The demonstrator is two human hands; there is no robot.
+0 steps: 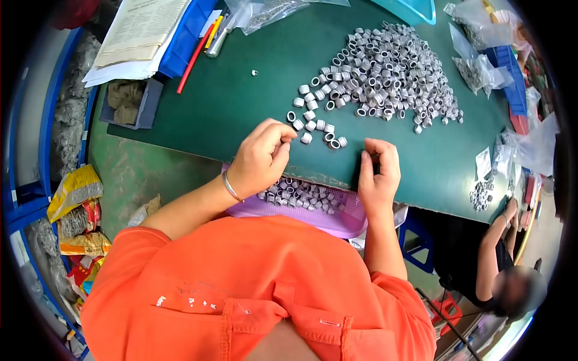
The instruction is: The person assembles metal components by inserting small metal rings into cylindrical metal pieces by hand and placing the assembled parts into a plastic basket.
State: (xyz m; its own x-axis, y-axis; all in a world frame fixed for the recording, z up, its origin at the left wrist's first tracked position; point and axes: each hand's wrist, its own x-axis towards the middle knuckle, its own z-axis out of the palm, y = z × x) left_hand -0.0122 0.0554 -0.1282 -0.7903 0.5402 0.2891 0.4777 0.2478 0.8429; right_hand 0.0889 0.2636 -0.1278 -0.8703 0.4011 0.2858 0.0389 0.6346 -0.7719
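Note:
Many small grey metal rings (pixel 385 72) lie heaped on the green table, with several loose rings (pixel 310 115) spread toward its front edge. My left hand (pixel 260 155), a metal bangle on its wrist, is closed with curled fingers right beside the loose rings. To the right of them, my right hand (pixel 379 171) rests at the table edge, its fingers bent in toward the thumb. Whatever either hand may hold is hidden by the fingers. Below the edge, in front of my body, a purple plastic basket (pixel 283 209) contains more of these rings.
A blue tray (pixel 191 37) with papers, a red pen (pixel 195 59) and a grey bin (pixel 146 103) sit at the left. A turquoise container (pixel 415 11) is at the back. Plastic bags (pixel 481 72) line the right side, where another person (pixel 487 259) sits handling small parts.

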